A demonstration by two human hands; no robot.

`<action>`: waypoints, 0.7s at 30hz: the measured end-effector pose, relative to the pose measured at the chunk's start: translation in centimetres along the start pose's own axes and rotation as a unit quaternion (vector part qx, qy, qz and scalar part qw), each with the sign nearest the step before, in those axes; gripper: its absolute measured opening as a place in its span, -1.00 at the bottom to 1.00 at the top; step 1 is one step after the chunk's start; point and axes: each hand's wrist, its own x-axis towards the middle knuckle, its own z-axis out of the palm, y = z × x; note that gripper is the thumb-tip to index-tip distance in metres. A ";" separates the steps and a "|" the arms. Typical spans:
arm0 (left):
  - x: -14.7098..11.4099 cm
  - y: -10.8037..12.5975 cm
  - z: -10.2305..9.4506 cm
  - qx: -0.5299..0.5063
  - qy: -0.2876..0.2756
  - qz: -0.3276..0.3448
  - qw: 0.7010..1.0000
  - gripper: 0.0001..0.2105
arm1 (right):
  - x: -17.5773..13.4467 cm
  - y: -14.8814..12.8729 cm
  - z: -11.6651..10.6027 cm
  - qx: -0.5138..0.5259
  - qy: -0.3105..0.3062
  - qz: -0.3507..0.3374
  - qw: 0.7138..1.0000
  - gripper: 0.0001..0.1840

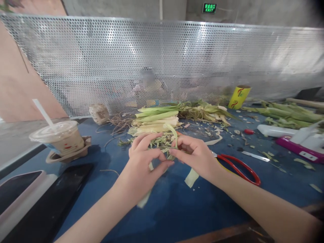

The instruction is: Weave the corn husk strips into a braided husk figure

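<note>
Above the blue table (172,212), a pale green husk strip (174,133) stood roughly upright, tip curling leftward, its lower end pinched in the nearer right hand (196,153), while the left hand (146,157) curved just beside it, thumb and forefinger almost meeting, though I couldn't tell on what, if anything.

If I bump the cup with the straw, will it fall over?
The cup might tip if pushed up high, but the holder around its base probably steadies it. It may feel a bit heavy, since pale drink shows inside. Its clear, thin-looking sides could squish if squeezed.
</note>
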 end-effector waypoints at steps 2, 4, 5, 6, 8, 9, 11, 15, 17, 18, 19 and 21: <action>0.1 0.0 -0.3 -0.055 -0.050 -0.036 0.997 -0.79 | 0.0 -0.1 0.1 0.012 0.003 0.010 1.000 -0.80; 0.3 0.0 -0.7 -0.099 -0.090 -0.065 0.989 -0.77 | 0.0 -0.1 0.2 0.026 0.007 0.019 0.999 -0.78; 0.3 -0.1 -0.8 -0.111 -0.102 -0.073 0.986 -0.77 | 0.0 -0.1 0.2 0.035 0.007 0.026 0.999 -0.78; 0.3 -0.1 -0.9 -0.118 -0.107 -0.080 0.984 -0.77 | 0.1 0.1 0.2 0.045 0.007 0.033 0.998 -0.78; 0.4 -0.1 -1.0 -0.122 -0.110 -0.092 0.982 -0.77 | 0.2 0.3 0.1 0.071 -0.006 0.047 0.996 -0.78; 0.5 -0.1 -1.0 -0.122 -0.111 -0.098 0.981 -0.77 | 0.3 0.5 0.0 0.091 -0.023 0.053 0.994 -0.77; 0.5 -0.2 -1.0 -0.115 -0.113 -0.108 0.981 -0.76 | 0.4 0.7 -0.2 0.143 -0.065 0.061 0.986 -0.74; 0.6 -0.5 -1.0 -0.117 -0.106 -0.104 0.982 -0.68 | 0.4 0.7 -0.5 0.198 -0.112 0.061 0.972 -0.67; 0.5 -0.6 -0.9 -0.115 -0.090 -0.095 0.985 -0.65 | 0.3 0.6 -0.5 0.193 -0.121 0.057 0.972 -0.70; 0.5 -0.6 -0.9 -0.094 -0.070 -0.088 0.989 -0.67 | 0.3 0.5 -0.4 0.185 -0.122 0.054 0.974 -0.72; 0.5 -0.6 -0.8 -0.060 -0.034 -0.083 0.994 -0.73 | 0.3 0.5 -0.4 0.170 -0.122 0.050 0.977 -0.74; 0.4 -0.5 -0.8 -0.004 0.028 -0.049 0.998 -0.80 | 0.2 0.4 -0.4 0.128 -0.115 0.040 0.984 -0.77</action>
